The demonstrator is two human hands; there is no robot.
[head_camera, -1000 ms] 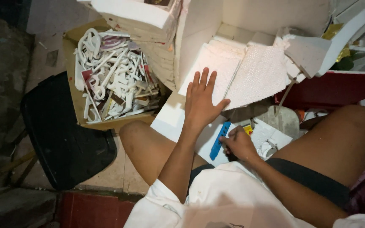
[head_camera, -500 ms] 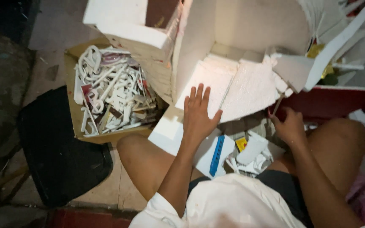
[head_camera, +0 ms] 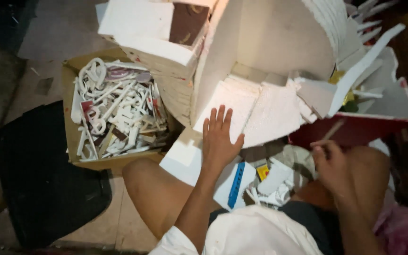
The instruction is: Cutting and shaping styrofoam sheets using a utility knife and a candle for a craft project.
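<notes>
The left hand [head_camera: 219,139] lies spread flat on the white foam sheet [head_camera: 234,106] at centre frame, pinning it; the right hand [head_camera: 329,163] pinches a thin stick [head_camera: 329,132].

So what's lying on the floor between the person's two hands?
In the head view, between the left hand and the right hand, lie a blue ruler-like strip, a small yellow piece and white foam offcuts.

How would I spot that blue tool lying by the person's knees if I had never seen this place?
Start at the open cardboard box of white offcuts, then move right past the person's flat left hand on the white foam sheet. Just below that hand lies a narrow blue plastic cutter-like tool. It is the only blue, slim thing among white scraps, with a small yellow piece beside it.
</notes>
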